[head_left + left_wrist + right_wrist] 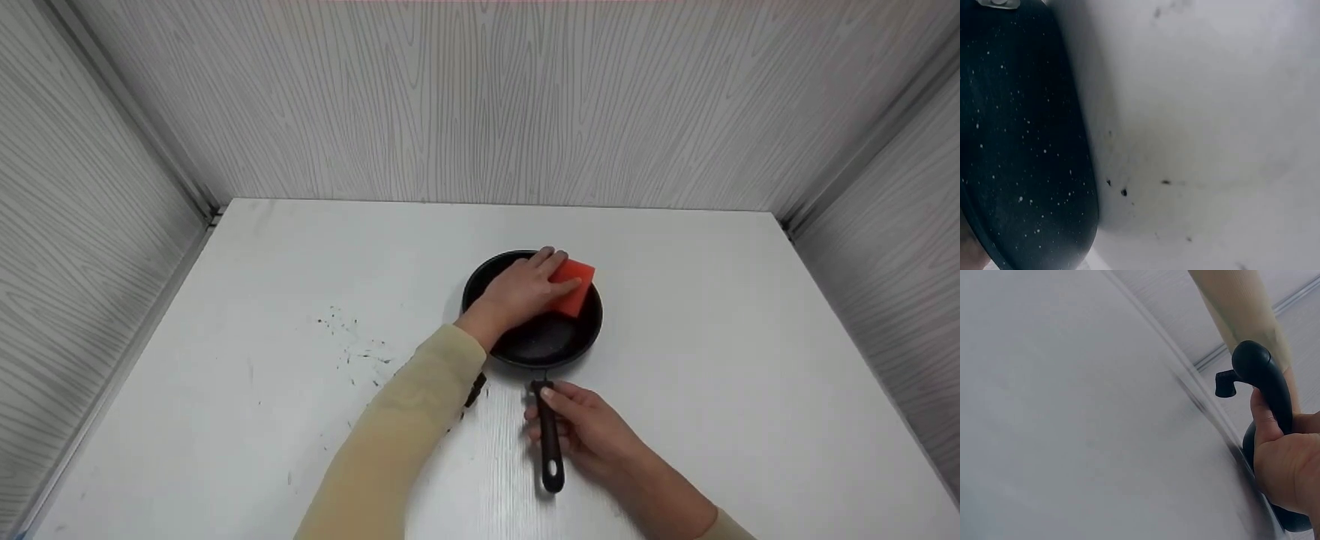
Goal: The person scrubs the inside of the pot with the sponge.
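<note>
Left hand [519,291] spread, right hand [589,429] gripping
Rectangular red sponge [574,301] under the left, inside a round black frying pan [544,343] on the white table [712,322]; black handle [550,442] in the right, likely preventing sliding.

The left arm [405,427] reached forward, sleeved to the wrist, its left hand [525,283] palm down with fingers spread. The right hand [581,420] sat lower, thumb uppermost, fingers curled around beneath, its forearm [660,480] largely bare.
</note>
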A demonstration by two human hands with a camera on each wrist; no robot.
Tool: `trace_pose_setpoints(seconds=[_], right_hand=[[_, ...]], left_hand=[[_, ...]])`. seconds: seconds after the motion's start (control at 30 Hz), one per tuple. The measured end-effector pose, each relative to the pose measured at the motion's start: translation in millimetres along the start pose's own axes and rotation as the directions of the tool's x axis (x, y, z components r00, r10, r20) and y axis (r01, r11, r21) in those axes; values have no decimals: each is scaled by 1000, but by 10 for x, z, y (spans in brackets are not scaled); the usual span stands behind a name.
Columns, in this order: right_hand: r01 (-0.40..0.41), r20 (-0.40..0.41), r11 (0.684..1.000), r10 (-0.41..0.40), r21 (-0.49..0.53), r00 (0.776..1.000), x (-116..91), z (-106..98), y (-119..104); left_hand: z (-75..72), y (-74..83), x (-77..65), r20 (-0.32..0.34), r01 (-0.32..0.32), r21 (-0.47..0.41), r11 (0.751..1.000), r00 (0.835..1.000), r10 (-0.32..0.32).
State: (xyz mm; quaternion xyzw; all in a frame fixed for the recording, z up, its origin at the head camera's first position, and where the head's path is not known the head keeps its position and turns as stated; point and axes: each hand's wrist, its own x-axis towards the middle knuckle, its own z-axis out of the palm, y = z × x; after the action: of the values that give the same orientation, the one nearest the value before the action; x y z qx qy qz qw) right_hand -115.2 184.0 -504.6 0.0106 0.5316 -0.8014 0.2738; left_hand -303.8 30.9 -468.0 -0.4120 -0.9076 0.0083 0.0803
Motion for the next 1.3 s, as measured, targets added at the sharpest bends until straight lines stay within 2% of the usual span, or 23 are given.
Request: trace_pose_setpoints(seconds=[0.3, 0.4, 0.67, 1.03, 1.3], right_hand=[[5, -3, 1000, -5, 16, 1000, -9, 9, -5], [4, -5, 1000, -4, 9, 1000, -8, 8, -3], [5, -7, 1000, -5, 0, 1000, -5, 12, 5], [8, -13, 1000, -8, 14, 1000, 0, 10, 17], [8, -34, 1000, -8, 6, 999, 3, 8, 15]], left_hand=[[-44, -22, 17, 37, 0, 162, 987, 999, -6], [-32, -48, 6, 38, 15, 187, 982, 999, -23], [-37, -127, -24, 54, 35, 221, 975, 997, -48], [-43, -198, -37, 36, 89, 223, 971, 994, -99], [-88, -222, -57, 52, 103, 219, 970, 992, -117]])
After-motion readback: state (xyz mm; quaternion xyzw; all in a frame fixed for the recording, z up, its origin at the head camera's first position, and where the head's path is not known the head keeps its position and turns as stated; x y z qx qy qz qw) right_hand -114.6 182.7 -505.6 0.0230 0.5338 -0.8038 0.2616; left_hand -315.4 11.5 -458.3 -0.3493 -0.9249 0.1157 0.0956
